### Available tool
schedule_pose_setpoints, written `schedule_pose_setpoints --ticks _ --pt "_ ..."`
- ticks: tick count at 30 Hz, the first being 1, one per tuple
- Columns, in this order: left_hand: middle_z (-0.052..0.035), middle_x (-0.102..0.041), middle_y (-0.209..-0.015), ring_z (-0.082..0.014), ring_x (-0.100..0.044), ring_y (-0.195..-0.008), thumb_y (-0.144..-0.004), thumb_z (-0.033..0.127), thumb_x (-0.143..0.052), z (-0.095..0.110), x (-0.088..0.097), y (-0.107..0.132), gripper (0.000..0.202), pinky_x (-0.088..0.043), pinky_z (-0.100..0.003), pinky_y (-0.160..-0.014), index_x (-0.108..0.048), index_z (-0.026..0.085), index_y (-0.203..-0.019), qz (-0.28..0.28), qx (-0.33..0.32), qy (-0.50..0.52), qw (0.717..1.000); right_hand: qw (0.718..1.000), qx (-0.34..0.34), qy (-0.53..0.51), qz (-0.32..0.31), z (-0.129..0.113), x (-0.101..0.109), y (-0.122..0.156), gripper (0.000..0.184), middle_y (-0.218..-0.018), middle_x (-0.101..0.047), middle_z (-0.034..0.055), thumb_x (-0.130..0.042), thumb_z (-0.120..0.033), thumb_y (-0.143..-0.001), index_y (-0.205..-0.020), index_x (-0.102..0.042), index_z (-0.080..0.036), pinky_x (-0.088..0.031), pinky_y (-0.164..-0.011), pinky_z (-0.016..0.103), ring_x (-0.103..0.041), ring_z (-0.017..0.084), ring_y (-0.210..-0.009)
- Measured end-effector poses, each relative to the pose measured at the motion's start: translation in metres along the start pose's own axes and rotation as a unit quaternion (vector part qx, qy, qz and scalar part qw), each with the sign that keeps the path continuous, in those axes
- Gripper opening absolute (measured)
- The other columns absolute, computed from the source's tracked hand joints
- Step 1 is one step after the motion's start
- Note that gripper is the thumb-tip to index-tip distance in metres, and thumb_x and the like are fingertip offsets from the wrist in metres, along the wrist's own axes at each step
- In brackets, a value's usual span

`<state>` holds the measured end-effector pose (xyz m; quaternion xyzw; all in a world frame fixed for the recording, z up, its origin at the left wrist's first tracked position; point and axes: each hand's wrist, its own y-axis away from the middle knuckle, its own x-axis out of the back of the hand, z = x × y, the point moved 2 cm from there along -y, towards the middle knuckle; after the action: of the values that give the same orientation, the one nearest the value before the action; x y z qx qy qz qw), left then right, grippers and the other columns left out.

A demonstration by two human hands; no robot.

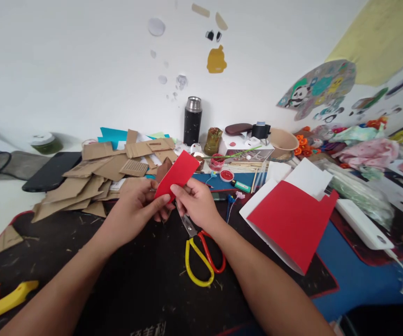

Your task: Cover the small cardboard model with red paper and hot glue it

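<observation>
Two bare forearms reach in from the near edge of the desk over a dark, scrap-strewn mat (134,280). The left hand (136,205) has its fingers curled in, pinching the lower left edge of a small red rectangular piece of card (177,175). The right hand (196,203) grips the same piece at its bottom edge between thumb and forefinger, the other fingers folded. The red piece is held tilted in the air above the middle of the desk, its top corner leaning toward the far edge. Just beneath the right wrist, a pair of scissors with one yellow and one red loop handle (201,254) lies flat on the mat, blades pointing away. Toward the right edge rests a large red sheet of card with a white underside (290,224). A heap of brown corrugated cardboard offcuts (96,175) sits toward the far left, and a black cylindrical flask with a silver top (192,121) stands at the far edge against the wall.
</observation>
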<state>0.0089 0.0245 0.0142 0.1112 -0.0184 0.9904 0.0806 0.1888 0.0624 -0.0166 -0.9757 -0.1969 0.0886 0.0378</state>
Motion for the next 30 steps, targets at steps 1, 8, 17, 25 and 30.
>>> schedule_pose_setpoints --ticks 1,8,17,25,30 --pt "-0.0035 -0.080 -0.074 -0.0233 -0.075 -0.065 -0.095 0.073 -0.082 0.000 0.003 0.000 0.050 -0.059 -0.034 -0.060 -0.069 0.025 -0.099 0.020 -0.008 -0.013 1.000 1.000 0.000 -0.001 0.009 0.001 0.001 -0.001 0.047 -0.054 -0.058 -0.0108 -0.081 -0.068 -0.096 -0.090 -0.064 -0.024 -0.036 -0.043 0.022 -0.051 0.009 -0.041" --pt "-0.0081 -0.083 -0.096 -0.0295 -0.075 -0.081 -0.092 0.072 -0.076 -0.011 0.037 -0.007 0.049 -0.056 -0.040 -0.069 -0.073 0.027 -0.112 0.160 0.003 -0.138 0.978 0.993 -0.019 -0.083 0.086 0.008 0.013 -0.007 0.053 -0.053 -0.053 -0.0117 -0.086 -0.071 -0.088 -0.085 -0.060 -0.026 -0.032 -0.038 0.021 -0.049 0.009 -0.039" --pt "-0.0123 -0.081 -0.106 -0.0358 -0.075 -0.092 -0.086 0.068 -0.071 -0.036 0.019 -0.013 0.047 -0.057 -0.048 -0.082 -0.065 0.026 -0.108 0.089 -0.001 -0.271 0.958 0.990 -0.034 -0.064 0.122 0.017 0.016 -0.010 0.056 -0.055 -0.054 -0.0096 -0.086 -0.071 -0.088 -0.076 -0.056 -0.025 -0.032 -0.037 0.021 -0.049 0.008 -0.039" --pt "-0.0084 -0.075 -0.089 -0.0315 -0.068 -0.079 -0.089 0.057 -0.063 -0.027 0.013 -0.015 0.027 -0.051 -0.043 -0.077 -0.059 0.030 -0.087 0.155 0.011 -0.311 0.937 0.995 -0.040 -0.039 0.083 0.022 0.013 -0.010 0.057 -0.056 -0.057 -0.0089 -0.085 -0.076 -0.089 -0.080 -0.061 -0.025 -0.032 -0.038 0.021 -0.053 0.009 -0.040" --pt "-0.0109 -0.080 -0.104 -0.0329 -0.075 -0.083 -0.090 0.061 -0.061 -0.028 0.010 -0.012 0.033 -0.053 -0.044 -0.078 -0.061 0.029 -0.096 0.176 0.026 -0.266 0.947 0.995 -0.045 -0.047 0.073 0.023 0.011 -0.010 0.058 -0.063 -0.063 -0.0067 -0.089 -0.077 -0.085 -0.084 -0.066 -0.024 -0.034 -0.037 0.020 -0.060 0.010 -0.044"
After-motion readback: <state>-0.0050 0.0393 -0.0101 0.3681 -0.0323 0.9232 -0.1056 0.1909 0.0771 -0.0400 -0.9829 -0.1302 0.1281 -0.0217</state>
